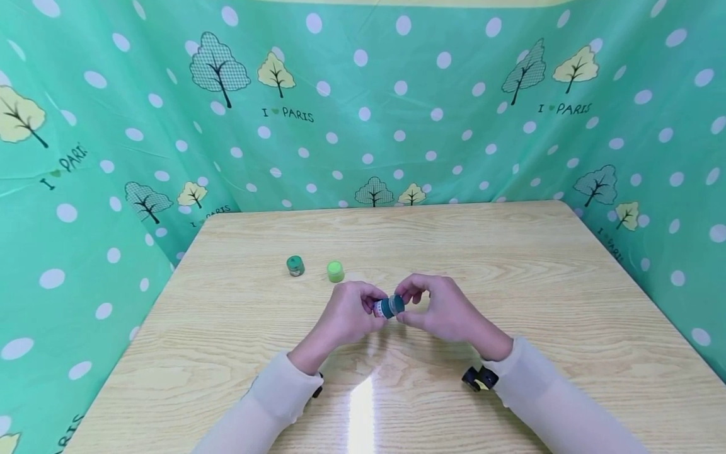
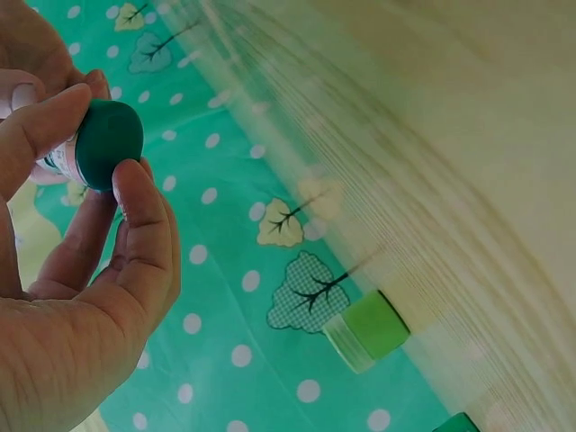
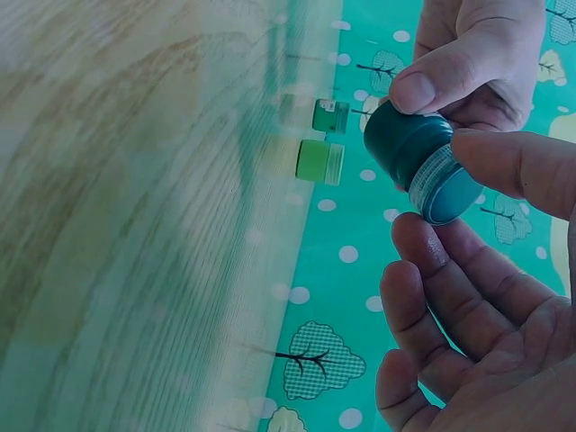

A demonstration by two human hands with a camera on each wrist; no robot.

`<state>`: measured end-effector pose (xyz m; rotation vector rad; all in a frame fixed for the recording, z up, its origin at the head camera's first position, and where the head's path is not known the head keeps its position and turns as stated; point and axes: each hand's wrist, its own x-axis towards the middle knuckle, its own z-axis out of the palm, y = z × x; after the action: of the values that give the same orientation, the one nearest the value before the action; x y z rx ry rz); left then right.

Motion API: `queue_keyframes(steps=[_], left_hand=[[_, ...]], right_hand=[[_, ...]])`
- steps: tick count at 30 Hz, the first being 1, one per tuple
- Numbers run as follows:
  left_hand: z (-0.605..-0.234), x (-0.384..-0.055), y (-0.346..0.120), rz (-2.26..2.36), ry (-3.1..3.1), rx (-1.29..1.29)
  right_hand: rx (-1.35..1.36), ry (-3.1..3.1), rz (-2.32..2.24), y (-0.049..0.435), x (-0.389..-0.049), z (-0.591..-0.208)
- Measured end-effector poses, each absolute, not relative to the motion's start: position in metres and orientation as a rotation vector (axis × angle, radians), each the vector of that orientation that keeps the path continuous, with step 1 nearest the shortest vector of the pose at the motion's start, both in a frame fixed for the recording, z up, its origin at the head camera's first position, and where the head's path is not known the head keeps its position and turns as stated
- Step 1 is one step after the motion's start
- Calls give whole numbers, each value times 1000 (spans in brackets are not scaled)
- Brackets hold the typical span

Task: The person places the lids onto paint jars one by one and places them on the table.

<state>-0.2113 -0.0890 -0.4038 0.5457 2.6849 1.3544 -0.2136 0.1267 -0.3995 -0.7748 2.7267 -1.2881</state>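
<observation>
A small dark teal paint jar (image 1: 388, 307) with a clear-rimmed lid (image 3: 444, 191) is held tilted between both hands, over the middle of the table. My left hand (image 1: 351, 310) grips its body, thumb and fingertips round the rounded teal end (image 2: 112, 144). From the other side my right hand (image 1: 445, 310) pinches the lid between thumb and fingertips. The lid is on the jar. A printed label shows on the jar's left end in the head view.
On the wooden table (image 1: 255, 328) stand a light green jar (image 1: 335, 272) and a darker green jar (image 1: 295, 265), beyond the left hand. A green dotted cloth (image 1: 363, 151) hangs behind the table and along its sides. Bright glare lies on the wood near the front.
</observation>
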Motion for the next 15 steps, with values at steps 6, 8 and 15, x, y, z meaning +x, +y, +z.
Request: queue_keyframes(steps=[6, 8, 15], left_hand=[[-403, -210, -89, 1362, 2669, 525], [-403, -210, -89, 1361, 2668, 525], [-402, -210, -88, 1356, 2667, 534]], right_hand=[[-789, 2729, -1283, 127, -214, -401], [-800, 2730, -1282, 127, -214, -402], [-825, 2714, -1279, 127, -213, -401]])
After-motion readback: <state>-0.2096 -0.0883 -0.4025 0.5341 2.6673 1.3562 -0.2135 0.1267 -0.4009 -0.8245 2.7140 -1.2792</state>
